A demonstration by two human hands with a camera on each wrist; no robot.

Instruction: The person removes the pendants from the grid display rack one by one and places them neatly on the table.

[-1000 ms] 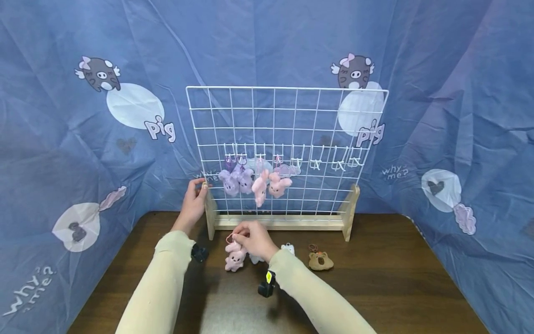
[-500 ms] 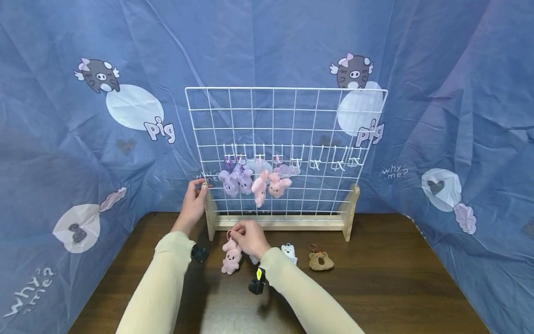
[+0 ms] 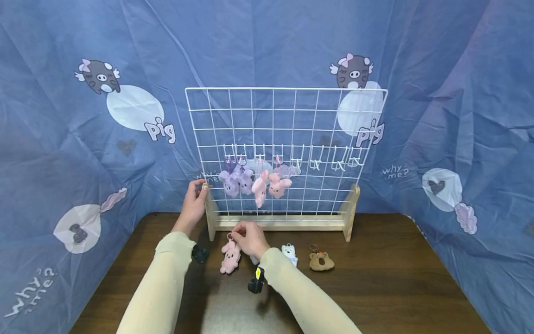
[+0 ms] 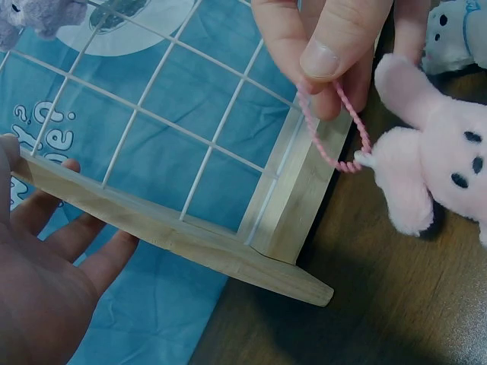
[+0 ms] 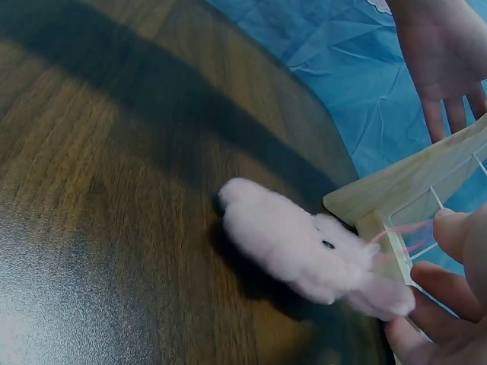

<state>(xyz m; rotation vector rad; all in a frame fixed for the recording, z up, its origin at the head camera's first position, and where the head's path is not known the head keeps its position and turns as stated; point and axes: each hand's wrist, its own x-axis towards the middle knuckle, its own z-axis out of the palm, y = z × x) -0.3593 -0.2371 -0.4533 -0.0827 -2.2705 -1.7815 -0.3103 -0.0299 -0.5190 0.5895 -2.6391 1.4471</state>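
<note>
My left hand [image 3: 193, 204] grips the left wooden upright [image 4: 175, 236] of a white wire grid rack [image 3: 283, 116], thumb on the near side and fingers behind. With thumb and fingertips, my right hand [image 3: 251, 239] pinches the twisted pink cord loop [image 4: 335, 161] of a pink bunny plush keychain [image 3: 231, 257]. That bunny hangs low over the table in front of the stand, ears toward the cord, its face turned up in the left wrist view. Two purple plush keychains [image 3: 236, 182] and two pink bunny ones [image 3: 269, 185] hang from hooks on the rack.
Several more white hooks [image 3: 325, 164] line the rack toward the right. A white bear keychain [image 3: 289, 253] and a brown bear one [image 3: 321, 262] lie on the dark wooden table [image 3: 375, 287]. Another pale plush [image 3: 254, 260] is mostly hidden under my right hand. Blue printed cloth [image 3: 267, 41] surrounds the table.
My right hand has shifted slightly left with the pink bunny, which has swung a little left and lower. More of the white bear shows. My left hand stays on the upright.
</note>
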